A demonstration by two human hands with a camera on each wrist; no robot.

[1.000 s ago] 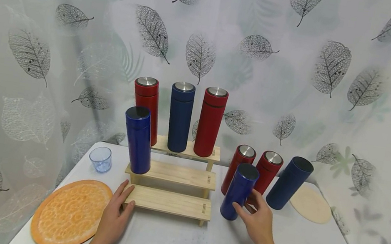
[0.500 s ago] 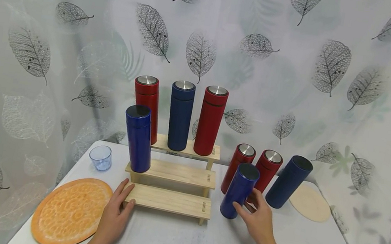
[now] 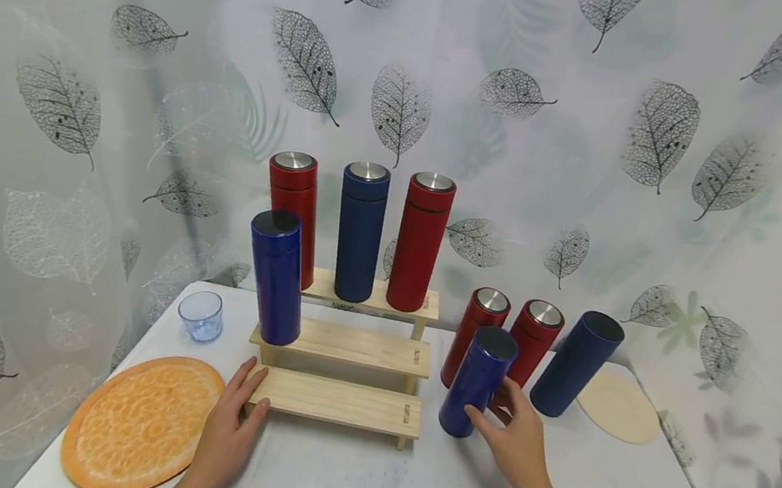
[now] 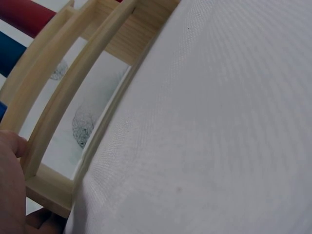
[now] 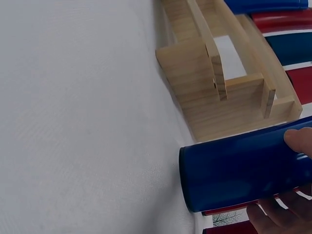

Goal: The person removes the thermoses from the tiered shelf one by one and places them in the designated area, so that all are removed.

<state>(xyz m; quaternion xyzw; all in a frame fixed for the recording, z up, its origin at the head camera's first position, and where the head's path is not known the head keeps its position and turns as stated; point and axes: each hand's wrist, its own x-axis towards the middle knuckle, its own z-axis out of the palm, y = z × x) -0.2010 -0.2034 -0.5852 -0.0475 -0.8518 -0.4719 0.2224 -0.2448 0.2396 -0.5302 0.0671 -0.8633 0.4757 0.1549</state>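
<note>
Near the right end of the stepped wooden stand (image 3: pixel 337 399), my right hand (image 3: pixel 516 438) grips a glossy blue thermos flask (image 3: pixel 474 387), thumb on the near side and fingers around the far side. In the right wrist view the flask (image 5: pixel 243 168) shows its base at the white table cloth. My left hand (image 3: pixel 231 433) holds the left end of the stand's lowest shelf; the left wrist view has its thumb (image 4: pixel 13 143) at the shelf's edge. Another glossy blue flask (image 3: pixel 276 282) stands at the left of the middle shelf. The top shelf bears a red flask (image 3: pixel 420 244), a dark blue flask (image 3: pixel 360 235) and another red one.
Behind the gripped flask stand two red flasks (image 3: pixel 534 341) with steel lids, one partly hidden. A dark blue flask (image 3: pixel 578 365) is to their right, beside a pale round mat (image 3: pixel 620 409). On the left are an orange round mat (image 3: pixel 139 426) and a small blue glass (image 3: pixel 201 317).
</note>
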